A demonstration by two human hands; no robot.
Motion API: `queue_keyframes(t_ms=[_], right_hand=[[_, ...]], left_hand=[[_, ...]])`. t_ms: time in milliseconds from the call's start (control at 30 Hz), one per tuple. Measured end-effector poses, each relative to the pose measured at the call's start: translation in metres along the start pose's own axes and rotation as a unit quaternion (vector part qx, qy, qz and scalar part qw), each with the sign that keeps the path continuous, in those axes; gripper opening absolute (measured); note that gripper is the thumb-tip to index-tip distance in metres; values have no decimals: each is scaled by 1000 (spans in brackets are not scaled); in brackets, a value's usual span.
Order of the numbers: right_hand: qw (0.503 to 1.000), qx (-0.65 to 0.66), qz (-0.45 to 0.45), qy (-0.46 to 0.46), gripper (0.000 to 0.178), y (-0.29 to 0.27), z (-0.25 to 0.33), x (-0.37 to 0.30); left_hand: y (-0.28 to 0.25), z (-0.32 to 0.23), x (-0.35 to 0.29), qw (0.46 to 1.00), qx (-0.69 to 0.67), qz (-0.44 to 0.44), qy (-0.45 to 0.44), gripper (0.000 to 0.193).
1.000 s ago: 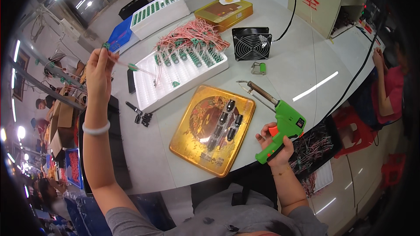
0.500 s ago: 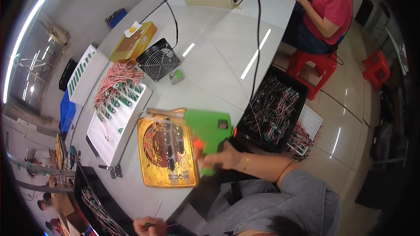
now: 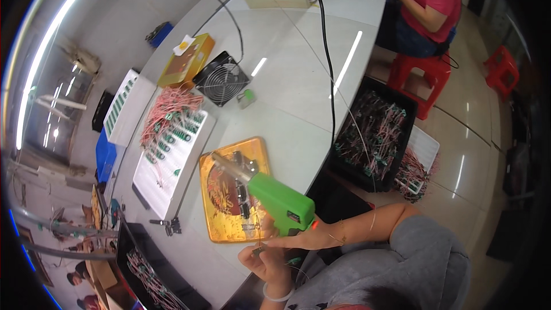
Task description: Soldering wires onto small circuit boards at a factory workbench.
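Wired green parts (image 3: 367,143) are spread through containers on and around the pale table (image 3: 293,97); the work looks well under way, though which batches are finished I cannot tell. The black bin (image 3: 363,178) off the table's right edge is heaped with them, while another black bin (image 3: 166,270) at lower left holds a pink-wired bunch (image 3: 142,278). On the table, a white foam tray (image 3: 152,181) has rows of wired parts toward its far end and is mostly bare nearer the person, so a fair share seems left. Behind it, a white foam box (image 3: 129,126) carries green pieces (image 3: 120,103) in a row. The golden tin (image 3: 215,227) bears several black pieces (image 3: 245,211). The right hand (image 3: 304,238) is wrapped around a green glue gun (image 3: 281,198), its nozzle above the tin. Just beside, below the tin's near edge, the left hand (image 3: 270,264) pinches one small dark part (image 3: 259,250), apart from the nozzle; any glue on it is too small to see.
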State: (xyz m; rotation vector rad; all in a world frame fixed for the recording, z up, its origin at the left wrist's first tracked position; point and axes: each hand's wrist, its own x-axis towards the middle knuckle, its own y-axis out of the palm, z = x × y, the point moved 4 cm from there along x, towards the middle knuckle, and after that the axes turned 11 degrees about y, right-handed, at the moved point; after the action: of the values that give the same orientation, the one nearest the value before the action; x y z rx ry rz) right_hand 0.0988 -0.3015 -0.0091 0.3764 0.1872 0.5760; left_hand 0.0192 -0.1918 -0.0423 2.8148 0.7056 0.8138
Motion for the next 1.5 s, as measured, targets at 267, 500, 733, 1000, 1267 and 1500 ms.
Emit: queue_keyframes(t_ms=[267,500,733,1000,1267,1500], right_hand=[[998,-2,44,45,22,-2,-6,8],[996,66,52,30,23,-5,-4,18],[994,18,85,65,23,-11,-10,19],[980,82,95,153,22,-13,-14,26],[997,-71,-7,1,62,-42,-10,42],[998,-40,-34,-24,64,-46,-13,44]], left_hand=[[5,4,4,998,8,50,-43,21],[4,13,10,999,-33,27,-18,19],[6,0,14,966,110,174,-159,8],[3,4,22,945,12,133,-297,11],[-1,11,42,918,-71,149,-360,16],[-18,9,44,899,-146,129,-393,12]])
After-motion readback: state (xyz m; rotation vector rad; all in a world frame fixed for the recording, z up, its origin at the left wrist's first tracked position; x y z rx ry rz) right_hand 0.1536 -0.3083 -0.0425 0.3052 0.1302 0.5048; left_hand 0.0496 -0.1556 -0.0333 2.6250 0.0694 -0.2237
